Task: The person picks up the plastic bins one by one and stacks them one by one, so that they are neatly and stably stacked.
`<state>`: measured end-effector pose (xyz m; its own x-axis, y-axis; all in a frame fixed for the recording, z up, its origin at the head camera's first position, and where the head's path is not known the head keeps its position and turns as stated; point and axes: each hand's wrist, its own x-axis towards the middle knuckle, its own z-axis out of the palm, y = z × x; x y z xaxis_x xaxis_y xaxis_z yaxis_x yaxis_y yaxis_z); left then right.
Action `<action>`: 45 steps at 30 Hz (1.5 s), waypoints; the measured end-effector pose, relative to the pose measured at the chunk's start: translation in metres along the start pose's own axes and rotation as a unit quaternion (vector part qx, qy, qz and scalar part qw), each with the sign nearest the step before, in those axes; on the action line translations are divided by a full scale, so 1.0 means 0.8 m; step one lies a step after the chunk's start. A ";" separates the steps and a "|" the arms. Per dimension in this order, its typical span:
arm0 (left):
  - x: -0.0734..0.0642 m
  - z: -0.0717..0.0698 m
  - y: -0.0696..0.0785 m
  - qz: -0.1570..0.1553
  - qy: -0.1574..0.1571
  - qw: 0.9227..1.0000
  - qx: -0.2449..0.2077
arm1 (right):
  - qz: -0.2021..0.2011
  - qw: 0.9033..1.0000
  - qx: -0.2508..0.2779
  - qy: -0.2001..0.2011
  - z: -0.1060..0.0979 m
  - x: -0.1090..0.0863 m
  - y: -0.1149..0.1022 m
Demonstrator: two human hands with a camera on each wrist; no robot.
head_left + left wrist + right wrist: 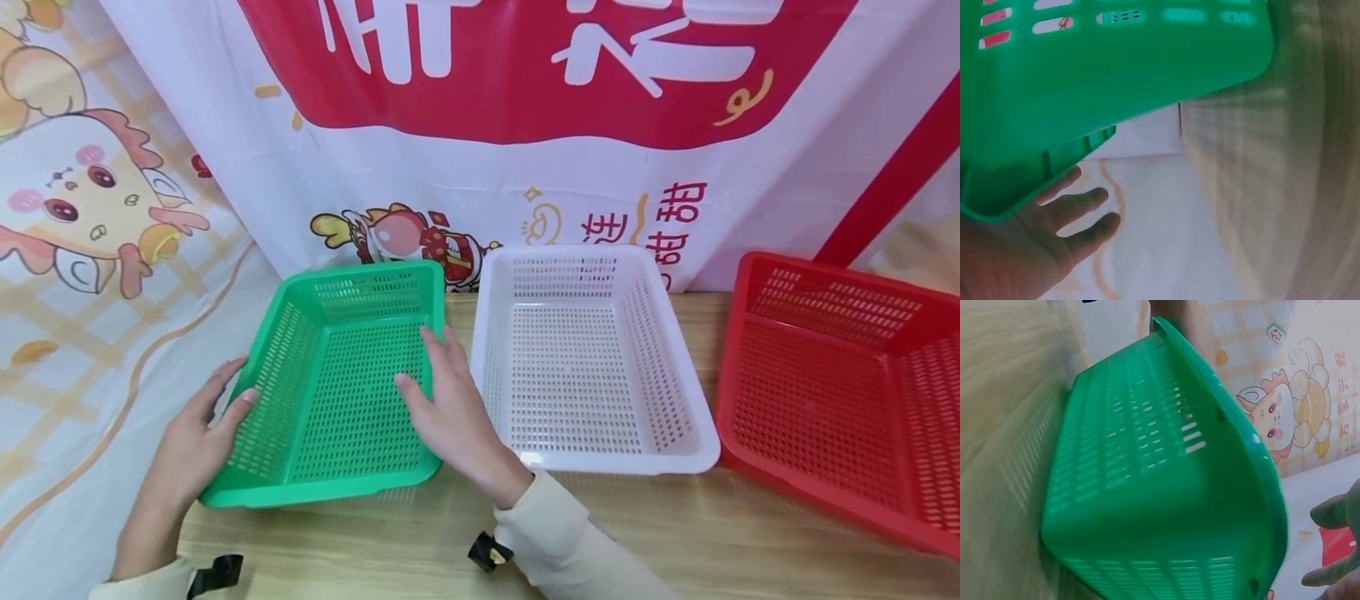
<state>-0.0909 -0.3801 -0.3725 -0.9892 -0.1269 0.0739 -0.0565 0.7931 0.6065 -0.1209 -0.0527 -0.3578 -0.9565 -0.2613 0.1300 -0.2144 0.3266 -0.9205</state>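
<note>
A green plastic basket point(367, 392) with slotted walls and a perforated bottom stands on the wooden table in the head view. At its left rim is my left hand point(191, 450), thumb over the edge and fingers on the outer side. The left wrist view shows this hand's fingers point(1088, 240) spread and fairly straight below the rim. My right hand point(457, 408) reaches over the basket's right rim, thumb toward the inside, fingers extended. In the right wrist view its fingers point(1332, 512) are apart from the green wall point(1147, 469).
A white basket point(573, 462) stands right beside the green one, close to my right hand. Farther right is a red basket point(817, 400). All stand on the wooden table point(360, 550). Behind hangs a printed cloth point(465, 183), and a patterned cloth point(75, 350) covers the left side.
</note>
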 end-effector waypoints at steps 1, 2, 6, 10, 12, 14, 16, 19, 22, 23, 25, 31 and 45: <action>0.001 0.001 -0.002 -0.005 -0.005 1.000 -0.013 | 0.005 1.000 0.007 0.004 0.002 0.000 0.000; 0.002 0.001 -0.005 -0.010 -0.010 1.000 -0.028 | 0.009 1.000 0.013 0.008 0.003 0.000 0.001; 0.005 0.001 -0.015 -0.030 -0.030 0.995 -0.090 | 0.021 0.999 0.037 0.021 0.009 -0.001 0.001; 0.004 0.000 -0.023 -0.050 -0.042 0.990 -0.124 | 0.031 0.998 0.053 0.021 0.015 -0.002 0.000; 0.003 0.000 -0.025 -0.057 -0.046 0.988 -0.135 | 0.038 0.998 0.054 0.020 0.018 -0.002 -0.001; 0.003 0.000 -0.026 -0.065 -0.050 0.986 -0.144 | 0.048 0.997 0.052 0.019 0.019 -0.002 -0.003; 0.004 0.000 -0.026 -0.071 -0.053 0.984 -0.153 | 0.057 0.997 0.050 0.018 0.019 -0.001 -0.004; 0.005 0.000 -0.026 -0.080 -0.056 0.982 -0.164 | 0.072 0.996 0.050 0.016 0.018 0.002 -0.006; 0.006 0.000 -0.028 -0.093 -0.057 0.980 -0.169 | 0.077 0.995 0.057 0.017 0.016 0.004 -0.007; 0.006 0.000 -0.029 -0.097 -0.058 0.979 -0.167 | 0.078 0.995 0.060 0.017 0.015 0.005 -0.007; 0.006 -0.001 -0.032 -0.104 -0.059 0.979 -0.162 | 0.080 0.995 0.063 0.018 0.014 0.006 -0.006; 0.008 -0.004 -0.042 -0.118 -0.063 0.970 -0.202 | 0.088 0.993 0.071 0.024 0.011 0.008 -0.005; 0.004 -0.021 -0.052 -0.124 -0.056 0.950 -0.280 | 0.100 0.988 0.118 -0.005 0.005 0.011 -0.003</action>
<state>-0.0894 -0.4236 -0.3839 -0.9648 -0.1794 -0.1921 -0.2397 0.3008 0.9231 -0.1282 -0.0594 -0.3562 -0.9727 -0.2229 -0.0652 0.0316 0.1513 -0.9880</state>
